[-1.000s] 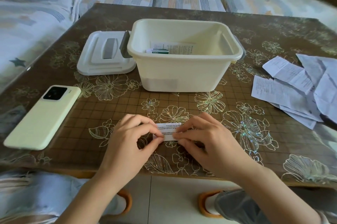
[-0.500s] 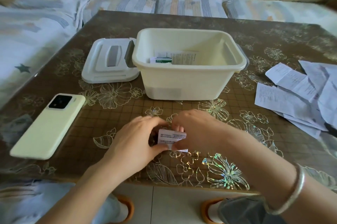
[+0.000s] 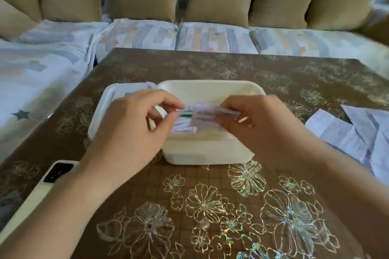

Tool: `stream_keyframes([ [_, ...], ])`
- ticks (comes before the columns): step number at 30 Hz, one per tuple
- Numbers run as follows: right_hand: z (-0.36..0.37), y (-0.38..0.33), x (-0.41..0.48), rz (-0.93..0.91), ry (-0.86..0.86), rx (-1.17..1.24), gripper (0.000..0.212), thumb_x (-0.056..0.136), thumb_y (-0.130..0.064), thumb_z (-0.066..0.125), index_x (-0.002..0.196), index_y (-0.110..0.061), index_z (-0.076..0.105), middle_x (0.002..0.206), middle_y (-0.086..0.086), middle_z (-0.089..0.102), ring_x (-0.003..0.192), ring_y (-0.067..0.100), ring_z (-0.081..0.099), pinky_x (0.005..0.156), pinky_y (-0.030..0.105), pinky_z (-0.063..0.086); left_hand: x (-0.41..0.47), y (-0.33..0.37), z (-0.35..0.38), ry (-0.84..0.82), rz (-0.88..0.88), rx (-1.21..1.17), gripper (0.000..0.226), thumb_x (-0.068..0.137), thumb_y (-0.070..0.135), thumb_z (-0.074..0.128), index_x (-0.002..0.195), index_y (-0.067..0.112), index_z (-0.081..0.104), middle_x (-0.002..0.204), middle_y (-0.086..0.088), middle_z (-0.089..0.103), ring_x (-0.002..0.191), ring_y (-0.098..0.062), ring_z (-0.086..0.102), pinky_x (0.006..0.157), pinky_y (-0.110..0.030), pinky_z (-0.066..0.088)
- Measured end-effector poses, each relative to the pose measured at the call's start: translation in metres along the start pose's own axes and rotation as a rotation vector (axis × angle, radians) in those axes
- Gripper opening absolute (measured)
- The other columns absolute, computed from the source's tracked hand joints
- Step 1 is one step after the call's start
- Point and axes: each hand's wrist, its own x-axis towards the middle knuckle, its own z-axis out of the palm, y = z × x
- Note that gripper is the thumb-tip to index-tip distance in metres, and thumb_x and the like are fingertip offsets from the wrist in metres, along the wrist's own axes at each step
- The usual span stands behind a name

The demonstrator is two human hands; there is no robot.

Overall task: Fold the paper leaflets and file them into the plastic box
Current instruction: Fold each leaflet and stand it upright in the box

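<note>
Head view: we are filing. Our right hand (image 3: 263,124) pinches the folded leaflet (image 3: 208,115) above the box (image 3: 206,153); whether our left hand (image 3: 130,128) grips it, we cannot tell. Next, it likely needs lowering inside.

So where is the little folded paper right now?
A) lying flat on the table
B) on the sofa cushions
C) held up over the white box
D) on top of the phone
C: the right hand pinches the folded leaflet in the air, just above the open plastic box.
</note>
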Motion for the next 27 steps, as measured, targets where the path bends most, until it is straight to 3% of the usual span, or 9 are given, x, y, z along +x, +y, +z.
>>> stream_keyframes([
  [3, -0.001, 0.022, 0.028, 0.044, 0.078, -0.191, 0.011, 0.088, -0.026, 0.065, 0.083, -0.019, 0.072, 0.073, -0.005, 0.058, 0.061, 0.010, 0.051, 0.058, 0.029, 0.045, 0.031, -0.013, 0.005, 0.023, -0.034, 0.104, 0.020, 0.091, 0.015, 0.062, 0.099, 0.031, 0.071, 0.092, 0.022, 0.065, 0.076, 0.003, 0.061, 0.064, -0.007, 0.044],
  [7, 0.018, 0.035, 0.070, 0.091, -0.077, -0.412, 0.008, 0.088, -0.022, 0.063, 0.093, -0.022, 0.069, 0.089, -0.001, 0.064, 0.076, 0.023, 0.060, 0.066, 0.036, 0.054, 0.066, -0.023, 0.036, -0.262, -0.054, 0.315, 0.033, 0.096, 0.009, 0.052, 0.116, 0.030, 0.068, 0.117, 0.013, 0.067, 0.096, -0.003, 0.061, 0.087, -0.022, 0.050],
  [9, 0.029, 0.036, 0.086, 0.076, -0.151, -0.512, 0.009, 0.089, -0.016, 0.061, 0.096, -0.020, 0.064, 0.092, 0.002, 0.066, 0.078, 0.025, 0.062, 0.060, 0.031, 0.051, 0.078, -0.029, 0.053, -0.416, -0.071, 0.417, 0.039, 0.095, 0.005, 0.051, 0.122, 0.030, 0.065, 0.121, 0.007, 0.065, 0.093, -0.010, 0.062, 0.080, -0.027, 0.052],
  [11, 0.036, 0.036, 0.096, 0.033, -0.200, -0.611, 0.011, 0.088, -0.007, 0.060, 0.096, -0.015, 0.062, 0.091, 0.005, 0.067, 0.077, 0.026, 0.063, 0.051, 0.028, 0.040, 0.087, -0.036, 0.064, -0.527, -0.075, 0.526, 0.042, 0.091, 0.002, 0.050, 0.121, 0.026, 0.065, 0.109, 0.001, 0.067, 0.071, -0.012, 0.056, 0.055, -0.024, 0.043],
  [13, 0.039, 0.035, 0.103, 0.002, -0.243, -0.676, 0.008, 0.086, -0.004, 0.059, 0.088, -0.011, 0.059, 0.090, 0.006, 0.067, 0.077, 0.027, 0.063, 0.052, 0.027, 0.035, 0.093, -0.041, 0.072, -0.594, -0.083, 0.615, 0.039, 0.087, -0.001, 0.050, 0.117, 0.019, 0.066, 0.090, -0.002, 0.064, 0.064, -0.014, 0.053, 0.047, -0.024, 0.034],
  [16, 0.042, 0.033, 0.105, -0.049, -0.271, -0.707, 0.018, 0.088, -0.003, 0.055, 0.082, -0.018, 0.047, 0.090, 0.004, 0.063, 0.088, 0.029, 0.066, 0.060, 0.029, 0.035, 0.097, -0.045, 0.078, -0.658, -0.068, 0.678, 0.033, 0.086, 0.001, 0.051, 0.112, 0.015, 0.066, 0.076, -0.001, 0.055, 0.068, -0.021, 0.056, 0.057, -0.029, 0.042],
  [19, 0.045, 0.033, 0.105, -0.084, -0.278, -0.693, 0.021, 0.086, 0.003, 0.049, 0.086, -0.017, 0.043, 0.087, 0.002, 0.055, 0.091, 0.029, 0.065, 0.061, 0.030, 0.034, 0.097, -0.043, 0.078, -0.703, -0.054, 0.718, 0.017, 0.091, 0.009, 0.052, 0.102, 0.015, 0.063, 0.071, 0.003, 0.044, 0.069, -0.020, 0.051, 0.060, -0.030, 0.036],
  [22, 0.050, 0.033, 0.105, -0.104, -0.281, -0.674, 0.019, 0.089, 0.000, 0.046, 0.099, -0.015, 0.049, 0.095, 0.006, 0.059, 0.094, 0.030, 0.064, 0.061, 0.031, 0.033, 0.097, -0.041, 0.075, -0.713, -0.064, 0.713, 0.012, 0.092, 0.011, 0.051, 0.084, 0.017, 0.057, 0.075, -0.001, 0.050, 0.062, -0.014, 0.045, 0.055, -0.027, 0.031],
  [27, 0.057, 0.032, 0.103, -0.117, -0.319, -0.684, 0.019, 0.092, -0.004, 0.044, 0.108, -0.011, 0.051, 0.098, 0.007, 0.062, 0.093, 0.031, 0.063, 0.060, 0.032, 0.032, 0.095, -0.043, 0.075, -0.772, -0.046, 0.703, 0.021, 0.091, 0.013, 0.050, 0.104, 0.021, 0.065, 0.087, 0.001, 0.057, 0.077, -0.020, 0.054, 0.064, -0.029, 0.037],
])
